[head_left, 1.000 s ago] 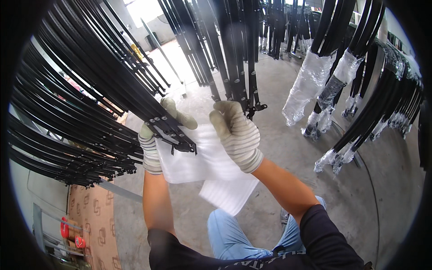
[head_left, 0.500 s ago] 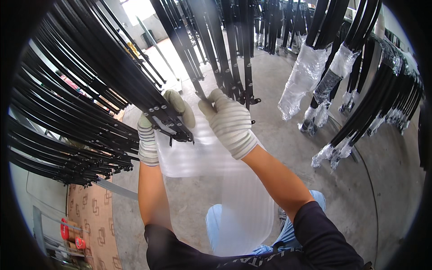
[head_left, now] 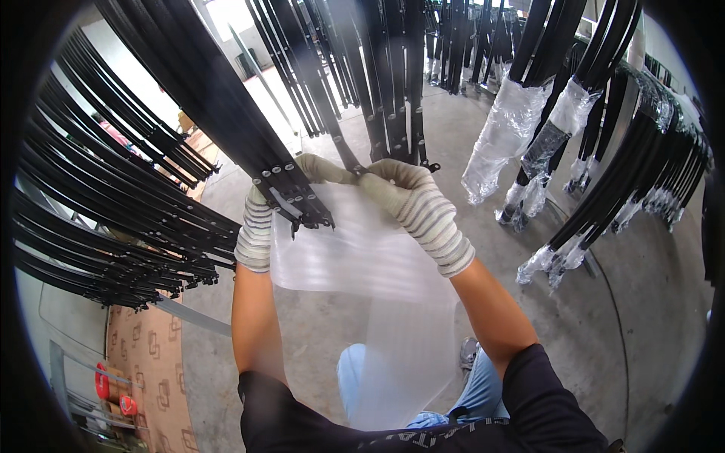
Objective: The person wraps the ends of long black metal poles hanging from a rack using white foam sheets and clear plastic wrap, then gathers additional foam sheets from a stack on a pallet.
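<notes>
Both my hands wear off-white knit gloves with striped cuffs. My left hand (head_left: 320, 167) is wrapped round the lower end of a bundle of black metal bars (head_left: 260, 155), its fingers reaching out on the far side. Just right of it, my right hand (head_left: 400, 189) has its fingers closed on the end of a single black bar (head_left: 345, 148), close to the left fingertips. A translucent whitish sheet (head_left: 340, 260) hangs behind the bundle, under both hands, and trails down over my jeans. Where its top edge is held is hidden.
More black bars (head_left: 393, 98) hang straight ahead, and racks of them (head_left: 113, 226) fill the left. At right, bars with ends wrapped in clear plastic film (head_left: 502, 136) hang beside a curved wrapped stack (head_left: 604, 189). A cable (head_left: 615, 309) crosses the concrete floor (head_left: 559, 317).
The bundle's lower end has shifted slightly right. My right hand has turned and drawn the single bar's end down to my left fingertips. The sheet has swung a little.
</notes>
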`<action>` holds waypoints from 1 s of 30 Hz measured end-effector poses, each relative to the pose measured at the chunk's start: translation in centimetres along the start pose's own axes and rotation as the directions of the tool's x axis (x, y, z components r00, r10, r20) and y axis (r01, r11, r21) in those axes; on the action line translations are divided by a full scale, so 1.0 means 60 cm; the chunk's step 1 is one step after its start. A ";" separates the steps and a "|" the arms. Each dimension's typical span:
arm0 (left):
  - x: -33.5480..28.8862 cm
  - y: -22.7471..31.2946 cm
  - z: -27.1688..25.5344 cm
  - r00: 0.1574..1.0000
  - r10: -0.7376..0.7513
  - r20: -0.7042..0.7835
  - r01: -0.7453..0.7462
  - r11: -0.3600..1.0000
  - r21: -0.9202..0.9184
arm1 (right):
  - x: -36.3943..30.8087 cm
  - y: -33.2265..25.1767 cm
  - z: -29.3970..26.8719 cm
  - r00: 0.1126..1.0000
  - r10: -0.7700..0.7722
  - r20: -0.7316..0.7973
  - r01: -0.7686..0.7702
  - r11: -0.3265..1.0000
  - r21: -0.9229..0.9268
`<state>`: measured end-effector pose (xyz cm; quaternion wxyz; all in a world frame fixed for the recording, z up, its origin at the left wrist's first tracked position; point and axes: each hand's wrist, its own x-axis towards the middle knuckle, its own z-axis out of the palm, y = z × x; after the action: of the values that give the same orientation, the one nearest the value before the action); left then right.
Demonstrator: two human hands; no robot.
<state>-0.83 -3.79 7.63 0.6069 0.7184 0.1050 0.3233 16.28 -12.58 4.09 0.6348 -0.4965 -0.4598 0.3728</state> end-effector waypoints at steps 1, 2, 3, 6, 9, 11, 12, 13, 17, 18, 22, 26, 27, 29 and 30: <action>0.004 -0.001 0.008 0.999 -0.022 -0.029 0.022 0.999 0.025 | -0.007 -0.007 -0.006 0.999 0.022 -0.023 -0.022 1.000 0.014; 0.009 0.000 0.017 0.999 -0.004 -0.045 0.004 1.000 0.014 | -0.006 -0.007 -0.009 0.999 0.007 -0.054 -0.008 1.000 -0.017; 0.012 0.002 0.025 0.998 0.012 -0.065 -0.012 1.000 0.006 | -0.004 -0.005 -0.010 0.997 -0.008 -0.082 0.005 0.999 -0.046; 0.014 -0.003 0.011 0.999 -0.006 0.037 0.008 0.998 -0.067 | 0.004 0.006 -0.007 0.993 0.066 -0.099 -0.056 0.994 0.099; 0.022 -0.023 0.012 0.991 0.014 0.129 0.005 0.989 -0.148 | 0.015 0.032 -0.017 0.998 0.054 0.022 -0.058 0.920 0.388; 0.033 -0.030 -0.002 0.979 -0.108 0.176 0.142 0.971 -0.194 | 0.011 0.046 -0.025 0.995 -0.017 0.095 -0.031 0.879 0.476; 0.032 -0.033 -0.004 0.983 -0.085 0.162 0.118 0.971 -0.207 | 0.005 0.043 -0.028 0.990 -0.064 0.130 -0.006 0.877 0.481; 0.031 -0.036 -0.005 0.987 -0.063 0.147 0.094 0.971 -0.220 | -0.001 0.040 -0.031 0.980 -0.111 0.164 0.018 0.874 0.486; 0.020 -0.038 0.011 0.995 -0.041 0.086 0.068 0.936 -0.347 | -0.028 0.026 -0.038 0.917 -0.288 0.274 0.113 0.849 0.516; 0.016 -0.039 0.018 0.998 -0.047 0.046 0.061 0.915 -0.398 | -0.028 0.022 -0.042 0.910 -0.275 0.311 0.132 0.902 0.410; 0.013 -0.057 0.001 0.995 -0.043 -0.094 -0.007 0.878 -0.478 | -0.027 0.016 -0.038 0.881 -0.318 0.350 0.283 0.948 0.149; 0.002 -0.098 -0.074 0.996 -0.051 -0.078 0.017 0.922 -0.387 | -0.028 -0.004 -0.024 0.867 -0.353 0.353 0.346 0.934 0.085; 0.021 -0.053 0.009 0.999 0.019 0.036 -0.005 0.934 -0.358 | -0.017 0.005 -0.048 0.877 -0.332 0.346 0.331 0.942 0.064; 0.013 -0.031 0.017 0.999 0.051 0.000 -0.050 0.980 -0.191 | -0.013 -0.012 -0.047 0.876 -0.301 0.378 0.292 0.953 0.084; 0.003 -0.073 -0.053 0.991 0.030 -0.131 -0.040 0.997 -0.071 | -0.011 -0.021 -0.036 0.833 -0.388 0.395 0.375 0.920 0.115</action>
<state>-1.51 -0.09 3.72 0.6189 0.6749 0.1198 0.3836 18.19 -14.09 5.01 0.5935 -0.2950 -0.6662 0.3420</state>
